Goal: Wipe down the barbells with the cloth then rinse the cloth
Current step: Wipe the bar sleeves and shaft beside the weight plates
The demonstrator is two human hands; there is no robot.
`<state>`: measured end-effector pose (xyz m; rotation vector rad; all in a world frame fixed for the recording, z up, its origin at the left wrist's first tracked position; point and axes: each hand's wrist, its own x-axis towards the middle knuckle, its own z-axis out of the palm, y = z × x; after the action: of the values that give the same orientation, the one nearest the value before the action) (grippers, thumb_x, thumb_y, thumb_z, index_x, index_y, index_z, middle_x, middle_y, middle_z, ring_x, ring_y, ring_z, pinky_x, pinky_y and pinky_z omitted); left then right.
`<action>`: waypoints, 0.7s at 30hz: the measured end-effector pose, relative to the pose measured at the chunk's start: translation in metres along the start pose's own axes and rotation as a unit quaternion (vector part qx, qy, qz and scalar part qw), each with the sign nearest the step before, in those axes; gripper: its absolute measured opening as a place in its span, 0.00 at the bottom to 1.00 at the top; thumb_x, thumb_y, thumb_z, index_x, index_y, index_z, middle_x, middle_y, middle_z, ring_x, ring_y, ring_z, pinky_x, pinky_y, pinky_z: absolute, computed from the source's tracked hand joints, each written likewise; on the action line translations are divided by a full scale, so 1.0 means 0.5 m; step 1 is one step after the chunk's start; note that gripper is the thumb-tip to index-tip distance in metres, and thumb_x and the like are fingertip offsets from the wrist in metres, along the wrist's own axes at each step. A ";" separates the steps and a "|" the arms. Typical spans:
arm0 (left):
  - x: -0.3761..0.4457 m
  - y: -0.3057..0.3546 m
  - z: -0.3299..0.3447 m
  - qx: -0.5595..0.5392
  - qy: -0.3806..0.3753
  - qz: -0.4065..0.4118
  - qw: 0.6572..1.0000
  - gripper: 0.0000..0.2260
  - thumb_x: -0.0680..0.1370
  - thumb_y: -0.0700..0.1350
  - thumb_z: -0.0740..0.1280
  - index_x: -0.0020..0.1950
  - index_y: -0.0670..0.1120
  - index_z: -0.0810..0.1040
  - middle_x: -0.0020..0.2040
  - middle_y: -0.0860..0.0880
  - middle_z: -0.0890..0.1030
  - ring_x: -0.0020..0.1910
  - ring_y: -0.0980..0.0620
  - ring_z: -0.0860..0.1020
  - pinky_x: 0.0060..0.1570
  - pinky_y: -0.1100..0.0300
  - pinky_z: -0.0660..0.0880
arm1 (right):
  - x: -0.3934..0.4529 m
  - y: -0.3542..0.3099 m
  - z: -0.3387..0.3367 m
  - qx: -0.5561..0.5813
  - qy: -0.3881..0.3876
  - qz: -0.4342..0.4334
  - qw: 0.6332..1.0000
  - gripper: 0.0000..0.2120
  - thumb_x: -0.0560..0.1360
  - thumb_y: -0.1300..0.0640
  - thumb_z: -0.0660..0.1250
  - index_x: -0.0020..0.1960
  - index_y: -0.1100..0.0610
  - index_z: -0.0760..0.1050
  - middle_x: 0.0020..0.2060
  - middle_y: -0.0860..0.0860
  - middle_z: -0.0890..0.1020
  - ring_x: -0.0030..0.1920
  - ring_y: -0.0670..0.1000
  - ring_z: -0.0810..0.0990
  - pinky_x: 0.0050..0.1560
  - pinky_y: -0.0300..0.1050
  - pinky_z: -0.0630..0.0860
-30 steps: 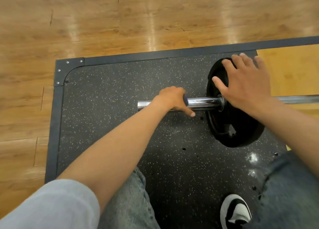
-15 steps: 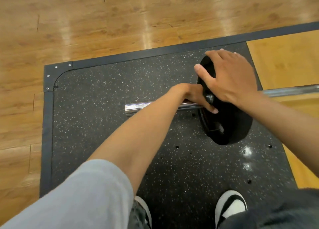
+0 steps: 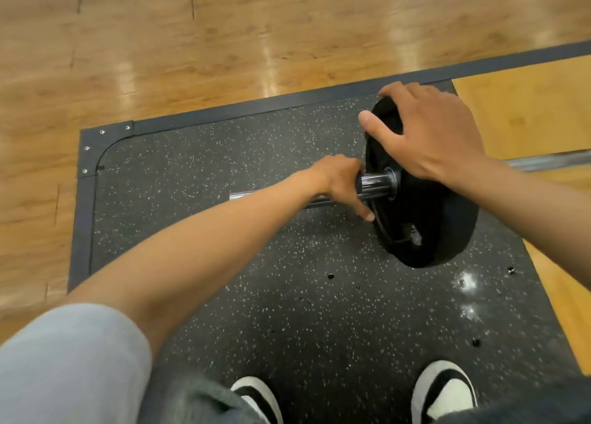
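A chrome barbell lies across a speckled black rubber mat (image 3: pixel 224 263), its sleeve (image 3: pixel 377 184) pointing left and its thin shaft (image 3: pixel 550 163) running off to the right. A black weight plate (image 3: pixel 425 225) stands upright on the sleeve. My left hand (image 3: pixel 339 184) is wrapped around the sleeve right beside the plate, its thumb touching the plate's face. My right hand (image 3: pixel 428 132) rests over the plate's top rim, fingers spread across it. No cloth is visible in either hand or anywhere on the floor.
The mat has a dark grey border (image 3: pixel 83 219) with screws at its rounded corner. Glossy wood flooring (image 3: pixel 224 40) lies beyond, and a yellow wooden platform panel (image 3: pixel 527 110) to the right. My two black-and-white shoes (image 3: pixel 444 391) stand on the mat's near edge.
My left hand has slid right along the sleeve until it reaches the plate. The right hand has stayed on the plate's top. The view has risen as I stand up more.
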<state>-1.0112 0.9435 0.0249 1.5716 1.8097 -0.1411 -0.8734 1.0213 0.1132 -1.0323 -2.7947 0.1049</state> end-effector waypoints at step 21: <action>0.008 0.077 0.052 0.079 0.156 -0.020 0.984 0.37 0.69 0.50 0.81 0.71 0.44 0.66 0.62 0.44 0.77 0.61 0.42 0.78 0.51 0.51 0.75 | -0.001 -0.005 0.004 -0.017 0.026 0.002 1.000 0.36 0.79 0.26 0.48 0.64 0.55 0.73 0.58 0.56 0.81 0.60 0.60 0.78 0.54 0.57 0.70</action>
<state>-0.9649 0.9428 0.0177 1.7453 2.1168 -0.0615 -0.8750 1.0192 0.1114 -1.0320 -2.7584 0.0300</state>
